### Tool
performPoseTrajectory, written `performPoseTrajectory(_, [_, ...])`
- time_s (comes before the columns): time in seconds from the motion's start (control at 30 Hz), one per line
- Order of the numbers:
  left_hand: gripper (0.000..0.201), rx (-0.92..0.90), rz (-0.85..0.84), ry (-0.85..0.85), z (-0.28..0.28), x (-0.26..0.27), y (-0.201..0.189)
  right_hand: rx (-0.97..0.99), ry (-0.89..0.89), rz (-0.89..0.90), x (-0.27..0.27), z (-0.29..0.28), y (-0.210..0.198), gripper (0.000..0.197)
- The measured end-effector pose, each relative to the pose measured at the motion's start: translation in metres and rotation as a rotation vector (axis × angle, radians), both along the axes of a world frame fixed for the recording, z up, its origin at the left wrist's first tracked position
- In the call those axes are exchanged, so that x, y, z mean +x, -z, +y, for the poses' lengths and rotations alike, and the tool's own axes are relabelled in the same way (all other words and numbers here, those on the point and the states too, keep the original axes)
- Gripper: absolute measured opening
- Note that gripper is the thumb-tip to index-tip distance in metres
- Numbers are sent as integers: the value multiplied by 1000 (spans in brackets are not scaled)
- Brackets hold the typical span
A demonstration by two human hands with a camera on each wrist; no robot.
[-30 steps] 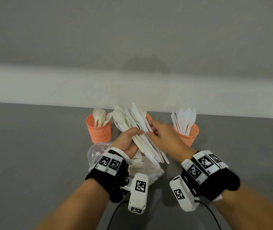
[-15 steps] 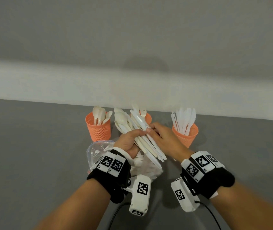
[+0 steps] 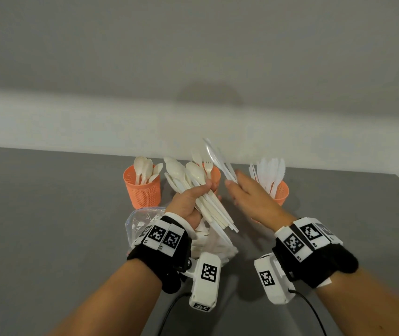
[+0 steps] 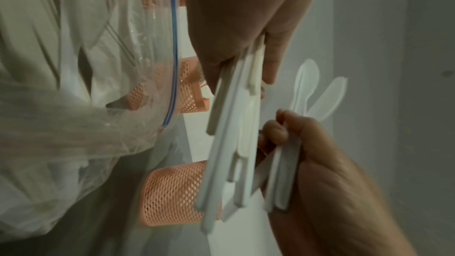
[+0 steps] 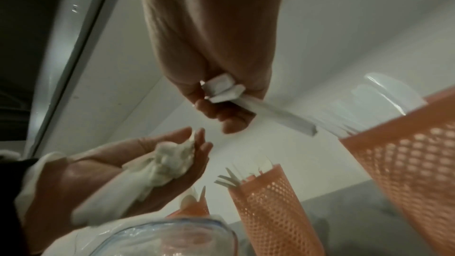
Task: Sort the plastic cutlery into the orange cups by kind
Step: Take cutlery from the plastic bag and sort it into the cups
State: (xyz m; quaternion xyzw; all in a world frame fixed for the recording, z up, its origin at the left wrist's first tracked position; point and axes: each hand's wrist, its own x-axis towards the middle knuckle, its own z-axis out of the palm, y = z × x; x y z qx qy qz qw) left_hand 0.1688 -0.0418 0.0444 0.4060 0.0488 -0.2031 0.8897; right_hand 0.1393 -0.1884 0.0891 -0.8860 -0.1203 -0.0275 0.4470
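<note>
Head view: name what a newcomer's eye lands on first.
The left hand grips a fanned bundle of white cutlery at the centre, while the right hand pinches a few knives just beside it. Behind stand three orange cups on the grey table, the left holding spoons, the right knives.

Both forearms are bare up to the wrists. Each wrist wears a black fabric band (image 3: 159, 260) topped by a curved row of white plates printed with black square markers. The band on the right wrist (image 3: 324, 260) carries the same plates, with a white edge showing below it. A white boxy camera unit (image 3: 205, 280), marked with another black square code, hangs inward of the left band; its twin (image 3: 272, 280) hangs inward of the right band. A thin black cable (image 3: 312, 314) trails from each unit.
</note>
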Motion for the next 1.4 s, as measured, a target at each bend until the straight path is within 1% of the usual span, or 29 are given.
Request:
performPoseTrajectory(0.03, [55,-20,-2,5,-1,-1,-1,12,-27,-14,-2,1,-3,13])
performPoseTrajectory(0.1, [34,-32,-19,13,0,0,-1,26,-97,-11,-5,3,-2,13])
performPoseTrajectory(0.13, [30,-32,-39,29,0,0,-2,8,-118,11,-5,4,0,15])
performPoseTrajectory(0.2, [27,-35,-80,61,1,-1,-3,-23,-122,54,-4,4,3,18])
performPoseTrajectory(0.27, [27,-49,-72,73,2,-1,-2,-15,-103,91,-2,1,4,17])
performPoseTrajectory(0.37, [25,-63,-83,122,3,-4,-4,47,-64,127,-1,-3,4,16])
performPoseTrajectory(0.43, [30,-49,-90,146,2,-4,-5,34,-52,117,0,-3,6,19])
performPoseTrajectory(0.53, [39,-26,-95,128,0,-7,-5,4,-41,92,0,-1,9,20])
performPoseTrajectory(0.63, [47,2,-115,132,-1,-7,-4,-42,-62,75,0,0,7,21])
performPoseTrajectory(0.73, [46,15,-113,142,-3,-7,-4,-102,-85,84,0,-1,5,28])
performPoseTrajectory(0.83, [39,-14,-76,108,-3,-3,-5,-51,-79,112,-3,-6,1,31])
performPoseTrajectory(0.9, [42,-57,-41,101,-2,3,-2,36,-40,134,-3,-14,-4,33])
performPoseTrajectory(0.93, [43,-54,-23,92,-2,4,-2,129,-4,155,-1,-19,-6,29])
performPoseTrajectory(1.0, [32,-37,-30,71,-2,4,-4,312,89,148,7,-31,-9,18])
performPoseTrajectory(1.03, [26,-38,-44,64,-2,3,-5,350,142,102,14,-38,-12,14])
performPoseTrajectory(1.07, [24,-43,-54,65,-4,2,-7,364,195,43,21,-46,-13,12])
performPoseTrajectory(1.13, [30,-46,-69,70,-6,-1,-11,368,287,-65,36,-61,-13,12])
performPoseTrajectory(1.23, [42,-22,-71,78,-7,-1,-11,318,374,-115,54,-75,0,13])
performPoseTrajectory(1.3, [47,-14,-75,73,-7,0,-10,296,420,-81,61,-80,15,14])
performPoseTrajectory(1.33, [48,-2,-77,66,-7,0,-10,293,435,-35,63,-81,23,17])
performPoseTrajectory(1.4, [46,17,-92,46,-7,0,-12,253,447,75,66,-85,37,28])
